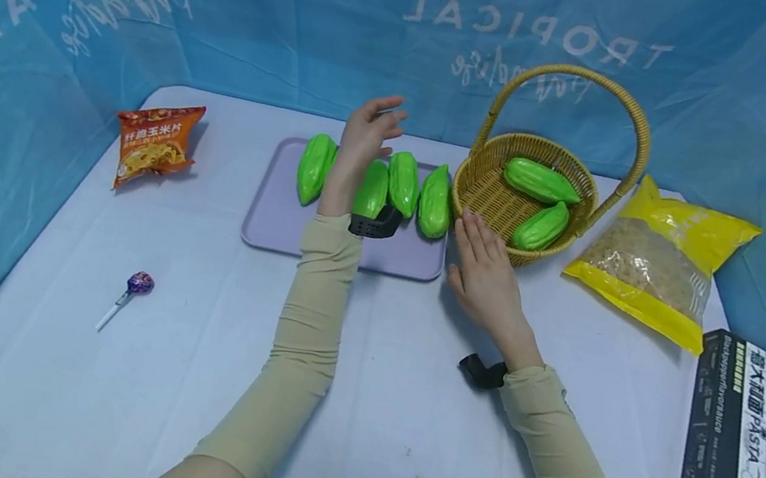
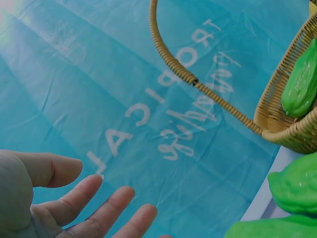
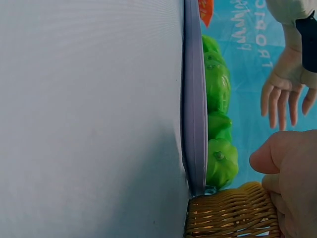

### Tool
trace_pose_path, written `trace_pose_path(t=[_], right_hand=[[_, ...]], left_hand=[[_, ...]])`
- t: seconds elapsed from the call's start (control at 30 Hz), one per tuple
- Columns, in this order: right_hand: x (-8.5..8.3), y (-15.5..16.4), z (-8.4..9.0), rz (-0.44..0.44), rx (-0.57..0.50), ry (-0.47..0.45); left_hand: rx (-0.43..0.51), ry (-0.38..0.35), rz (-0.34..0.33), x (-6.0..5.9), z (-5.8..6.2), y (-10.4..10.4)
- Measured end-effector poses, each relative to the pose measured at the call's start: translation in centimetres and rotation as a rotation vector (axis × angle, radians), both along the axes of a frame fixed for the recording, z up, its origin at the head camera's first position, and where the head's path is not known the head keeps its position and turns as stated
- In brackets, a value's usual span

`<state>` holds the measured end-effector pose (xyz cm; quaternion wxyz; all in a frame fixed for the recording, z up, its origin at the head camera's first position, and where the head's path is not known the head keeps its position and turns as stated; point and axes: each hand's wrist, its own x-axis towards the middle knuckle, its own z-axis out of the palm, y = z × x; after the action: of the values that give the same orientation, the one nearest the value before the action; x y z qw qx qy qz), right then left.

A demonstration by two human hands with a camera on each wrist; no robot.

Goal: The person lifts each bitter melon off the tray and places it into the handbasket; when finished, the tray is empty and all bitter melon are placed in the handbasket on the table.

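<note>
Sleeves [image 1: 310, 328] reach in from the near edge. The right hand [image 1: 485, 286] lies straight-fingered against the wicker basket [image 1: 488, 193], gripping nothing. Beside it, the lilac tray [image 1: 266, 228] shows 4 green fruits [image 1: 436, 206]; 2 more lie inside the basket. Farther off, the left hand [image 1: 368, 135] hangs above the tray's far side, loosely spread, holding nothing. Likely step: moving fruit between tray and basket, direction unclear. Next probably calls for lowering the left hand onto 1 fruit while the right steadies the rim.
</note>
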<state>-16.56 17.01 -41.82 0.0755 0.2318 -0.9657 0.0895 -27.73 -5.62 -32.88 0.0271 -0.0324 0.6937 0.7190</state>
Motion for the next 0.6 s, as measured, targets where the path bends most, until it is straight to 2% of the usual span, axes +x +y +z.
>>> trace_pose_path(t=[0.3, 0.6], right_hand=[[-0.1, 0.0, 0.1, -0.004, 0.001, -0.015], [0.0, 0.0, 0.1, -0.002, 0.002, -0.007]], left_hand=[[-0.005, -0.026, 0.047, -0.1, -0.3, -1.1], [-0.038, -0.012, 0.075, 0.0, -0.9, -2.4]])
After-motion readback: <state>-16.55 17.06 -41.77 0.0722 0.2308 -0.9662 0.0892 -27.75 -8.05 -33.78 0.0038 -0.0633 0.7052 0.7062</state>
